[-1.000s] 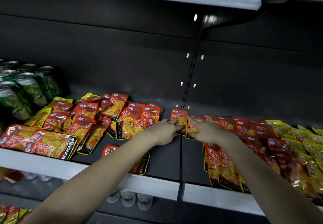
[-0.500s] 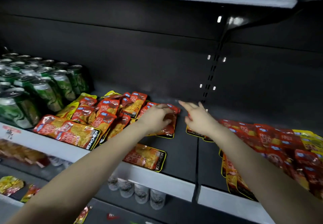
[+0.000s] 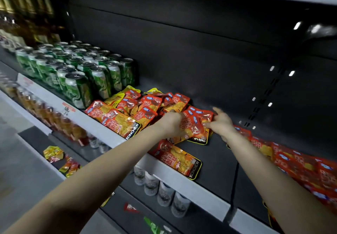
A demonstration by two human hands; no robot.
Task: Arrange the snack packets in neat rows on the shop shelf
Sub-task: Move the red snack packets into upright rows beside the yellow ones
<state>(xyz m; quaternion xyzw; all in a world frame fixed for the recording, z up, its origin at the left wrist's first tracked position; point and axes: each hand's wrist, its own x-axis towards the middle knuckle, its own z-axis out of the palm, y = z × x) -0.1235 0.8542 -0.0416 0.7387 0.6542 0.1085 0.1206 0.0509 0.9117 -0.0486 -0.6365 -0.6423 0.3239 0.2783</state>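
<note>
Dark shelf (image 3: 215, 160), left hand (image 3: 172, 124) and right hand (image 3: 221, 126) gripping red snack packet (image 3: 197, 122) by loose pile (image 3: 145, 106); next likely squaring into row.

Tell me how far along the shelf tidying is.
No neat row shows yet. In hand: left hand and right hand hold a bunch of red packets. Left to do: the jumbled pile beside the green cans, the lone packet at the shelf front, the right-hand heap.
</note>
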